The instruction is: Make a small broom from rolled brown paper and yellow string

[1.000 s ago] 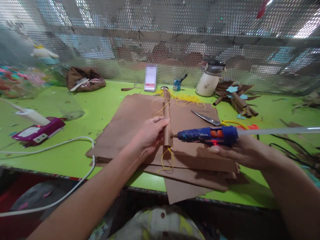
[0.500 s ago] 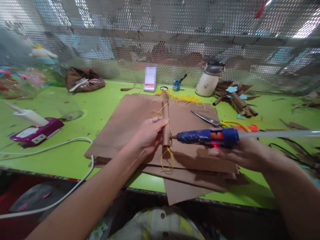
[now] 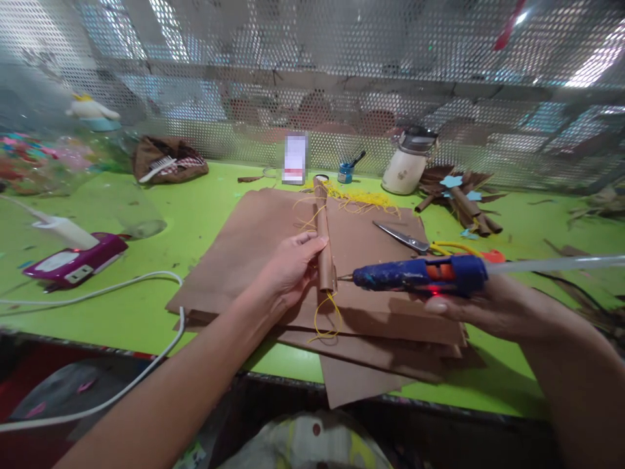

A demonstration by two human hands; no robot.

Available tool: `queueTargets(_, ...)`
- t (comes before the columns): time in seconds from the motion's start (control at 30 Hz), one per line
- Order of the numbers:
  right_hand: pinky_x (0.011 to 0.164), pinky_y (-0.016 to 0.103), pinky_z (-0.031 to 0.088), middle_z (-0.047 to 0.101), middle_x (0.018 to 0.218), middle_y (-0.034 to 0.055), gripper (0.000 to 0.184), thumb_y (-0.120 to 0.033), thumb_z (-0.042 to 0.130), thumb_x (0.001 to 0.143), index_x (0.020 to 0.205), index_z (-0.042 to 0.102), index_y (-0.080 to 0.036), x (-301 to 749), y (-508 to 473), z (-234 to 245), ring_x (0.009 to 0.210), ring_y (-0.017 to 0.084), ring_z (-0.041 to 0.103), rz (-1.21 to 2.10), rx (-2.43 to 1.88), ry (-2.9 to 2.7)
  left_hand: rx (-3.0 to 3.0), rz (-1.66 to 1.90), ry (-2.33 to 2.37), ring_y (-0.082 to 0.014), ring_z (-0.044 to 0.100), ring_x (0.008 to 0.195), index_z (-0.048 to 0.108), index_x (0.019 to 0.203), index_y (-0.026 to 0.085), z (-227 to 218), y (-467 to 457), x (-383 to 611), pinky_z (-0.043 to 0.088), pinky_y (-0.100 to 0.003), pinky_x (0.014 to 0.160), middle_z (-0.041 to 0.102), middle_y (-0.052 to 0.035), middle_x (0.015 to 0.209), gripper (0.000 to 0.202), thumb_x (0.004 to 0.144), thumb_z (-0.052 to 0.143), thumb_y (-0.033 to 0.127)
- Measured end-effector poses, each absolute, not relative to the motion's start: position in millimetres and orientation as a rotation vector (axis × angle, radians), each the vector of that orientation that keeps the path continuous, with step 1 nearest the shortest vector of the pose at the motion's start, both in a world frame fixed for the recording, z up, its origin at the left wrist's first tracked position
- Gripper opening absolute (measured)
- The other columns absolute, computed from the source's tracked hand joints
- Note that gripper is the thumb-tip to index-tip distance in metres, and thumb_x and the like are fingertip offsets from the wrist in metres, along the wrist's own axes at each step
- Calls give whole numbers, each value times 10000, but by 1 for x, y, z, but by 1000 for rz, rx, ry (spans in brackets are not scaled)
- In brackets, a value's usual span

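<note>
Brown tube (image 3: 325,273), pinched by the left hand (image 3: 293,266). Right hand (image 3: 481,309), closed around a glue gun (image 3: 410,275) (red light (image 3: 434,291) glowing) at the tube's four o'clock.

Blue casing with orange showing inside — and a glowing red light — marks the glue gun (image 3: 410,276), while the paper tube (image 3: 325,260) and sheets (image 3: 249,251) match in brown. The table (image 3: 209,195) is lime green, the string (image 3: 371,198) bright yellow, the power strip (image 3: 83,259) purple, the paper cutouts (image 3: 452,182) pale blue. Checks pattern the brown pouch (image 3: 146,155); dots of holes, the grey screen (image 3: 312,71).
</note>
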State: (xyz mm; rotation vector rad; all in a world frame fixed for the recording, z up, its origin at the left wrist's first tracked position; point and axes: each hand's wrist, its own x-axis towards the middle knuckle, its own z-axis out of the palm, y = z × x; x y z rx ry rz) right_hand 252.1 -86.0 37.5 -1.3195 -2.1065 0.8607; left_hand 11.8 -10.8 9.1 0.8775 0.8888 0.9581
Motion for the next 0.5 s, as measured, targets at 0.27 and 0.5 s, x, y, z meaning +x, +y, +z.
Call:
queueTargets(0.27, 567, 224, 510, 672, 711, 38, 333, -438, 544, 769, 936, 652, -172, 234, -83, 38, 670, 179, 614, 805, -1312, -2115, 867, 980, 844, -57, 497, 465, 541, 770, 151, 11, -15, 12, 384, -160, 454, 549, 28, 596, 169, 664, 658, 208)
queueTargets(0.5, 582, 219, 511, 677, 772, 27, 286, -394, 560, 768, 942, 661, -191, 234, -92, 59, 681, 171, 616, 834, -1274, -2368, 800, 1086, 871, -53, 483, 450, 507, 777, 152, 17, -13, 9, 397, -166, 471, 534, 38, 584, 131, 707, 612, 188)
